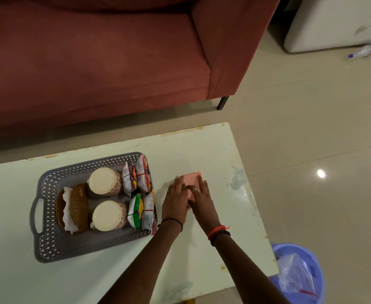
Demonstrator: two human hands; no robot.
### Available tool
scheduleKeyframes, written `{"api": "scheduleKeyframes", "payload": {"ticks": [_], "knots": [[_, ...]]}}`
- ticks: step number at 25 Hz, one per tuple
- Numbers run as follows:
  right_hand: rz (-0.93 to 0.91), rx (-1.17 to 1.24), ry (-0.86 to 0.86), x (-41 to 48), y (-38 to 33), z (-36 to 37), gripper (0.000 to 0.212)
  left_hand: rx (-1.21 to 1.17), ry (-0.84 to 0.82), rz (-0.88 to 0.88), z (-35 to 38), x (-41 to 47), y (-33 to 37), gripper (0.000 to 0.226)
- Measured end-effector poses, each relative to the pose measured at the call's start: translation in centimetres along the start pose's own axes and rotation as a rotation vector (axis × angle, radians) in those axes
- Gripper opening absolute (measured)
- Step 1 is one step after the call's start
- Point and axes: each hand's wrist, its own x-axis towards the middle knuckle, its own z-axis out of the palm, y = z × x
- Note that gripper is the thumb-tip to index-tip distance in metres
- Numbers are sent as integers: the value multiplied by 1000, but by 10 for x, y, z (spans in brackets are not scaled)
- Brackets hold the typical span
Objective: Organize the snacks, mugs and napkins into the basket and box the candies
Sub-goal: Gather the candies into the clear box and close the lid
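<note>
A grey perforated basket sits on the pale table. Inside it stand two lidded mugs, a brown napkin holder with white napkins, and several snack packets along its right side. Just right of the basket lies a pink candy box with its lid on. My left hand and my right hand both rest flat on top of the box, fingers spread, pressing on the lid. The candies are hidden.
A red sofa stands beyond the table. A blue bin with a plastic liner sits on the floor at the table's right corner. A plastic bottle lies on the floor far right, by a white block.
</note>
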Motion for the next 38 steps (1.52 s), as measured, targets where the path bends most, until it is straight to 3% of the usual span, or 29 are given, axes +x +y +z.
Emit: {"api": "scheduleKeyframes", "payload": {"ticks": [6,9,11,13,15,18,20,22,23,25,29,34,38], "knots": [[0,9,30,0,-4,-6,45,-162,-37,-117,-2,4,8,51],[160,309,189,11,-12,-24,44,-219,16,-195,-5,10,7,46],[257,375,148,27,-13,-34,52,-200,-34,-232,-3,5,-8,46],[186,258,36,39,-15,-38,56,-215,-177,-193,11,-6,-19,47],[-12,-11,-22,48,-23,-40,46,-316,-186,-166,27,-19,-14,53],[-207,-490,-165,54,-27,-41,47,-227,173,-126,47,-19,3,45],[-226,-672,-176,55,-27,-45,50,-304,256,-113,51,-14,12,44],[-190,-651,-237,59,-26,-48,49,-470,200,-320,28,-5,17,48],[-153,-603,-275,59,-28,-49,48,-553,291,-381,19,1,16,54],[-82,-430,-326,60,-28,-57,50,-586,321,-329,6,12,9,67],[9,-157,-299,61,-17,-70,61,-370,113,-201,-16,35,-7,53],[118,0,-224,54,-7,-73,53,-62,107,-87,-31,46,-17,32],[103,6,-230,52,-3,-70,53,63,72,-57,-33,47,-21,23]]}}
